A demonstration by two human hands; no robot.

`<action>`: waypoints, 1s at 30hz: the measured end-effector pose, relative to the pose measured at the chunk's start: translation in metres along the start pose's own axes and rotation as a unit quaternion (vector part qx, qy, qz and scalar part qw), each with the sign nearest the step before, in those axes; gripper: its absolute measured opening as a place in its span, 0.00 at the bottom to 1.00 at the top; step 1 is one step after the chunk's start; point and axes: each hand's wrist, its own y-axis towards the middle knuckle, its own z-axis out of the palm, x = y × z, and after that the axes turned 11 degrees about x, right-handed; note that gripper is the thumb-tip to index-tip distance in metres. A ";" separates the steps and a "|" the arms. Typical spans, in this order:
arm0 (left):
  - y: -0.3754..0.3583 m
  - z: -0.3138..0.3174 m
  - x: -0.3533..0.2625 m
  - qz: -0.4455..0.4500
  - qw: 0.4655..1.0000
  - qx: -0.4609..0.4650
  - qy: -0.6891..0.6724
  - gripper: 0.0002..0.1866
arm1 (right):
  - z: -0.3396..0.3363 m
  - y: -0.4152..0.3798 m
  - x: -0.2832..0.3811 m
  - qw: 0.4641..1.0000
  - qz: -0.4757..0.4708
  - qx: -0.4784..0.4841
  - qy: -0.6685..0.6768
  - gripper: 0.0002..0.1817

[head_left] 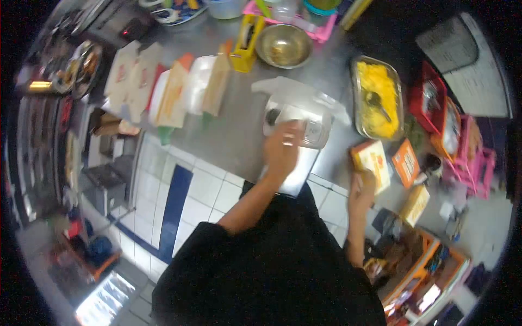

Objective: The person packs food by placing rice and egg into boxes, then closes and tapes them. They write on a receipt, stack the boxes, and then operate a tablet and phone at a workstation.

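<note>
My left hand [284, 151], a ring on one finger, is over a white, scale-like device [298, 173] at the counter's front edge. Its fingers are smeared by motion, so their grip does not show. Just beside it lies a clear plastic container [315, 135]. Behind these, a crumpled translucent plastic bag [288, 89] spreads over the metal. My right hand [363, 190] is closed at the lower edge of a white and yellow box [375, 163]. Further right stands a metal tray [354, 103] of yellow shredded food [378, 81] with a spoon [379, 104] in it.
A steel bowl [284, 46] and a yellow holder [247, 46] stand at the back. Packed paper bags [174, 95] and white boxes [201, 79] are on the left. An orange card [405, 163], red basket [429, 100] and pink basket [468, 157] sit at right.
</note>
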 end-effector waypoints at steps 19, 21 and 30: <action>0.034 -0.029 0.011 -0.108 0.957 0.080 0.258 0.18 | -0.012 0.257 -0.053 0.932 0.093 0.191 -0.294 0.18; 0.021 -0.027 -0.001 0.041 0.898 0.148 0.412 0.19 | -0.018 0.256 -0.043 0.936 0.068 0.202 -0.279 0.17; 0.005 0.004 0.027 -0.032 0.933 0.123 0.338 0.22 | -0.004 0.311 -0.082 0.961 -0.103 0.129 -0.224 0.13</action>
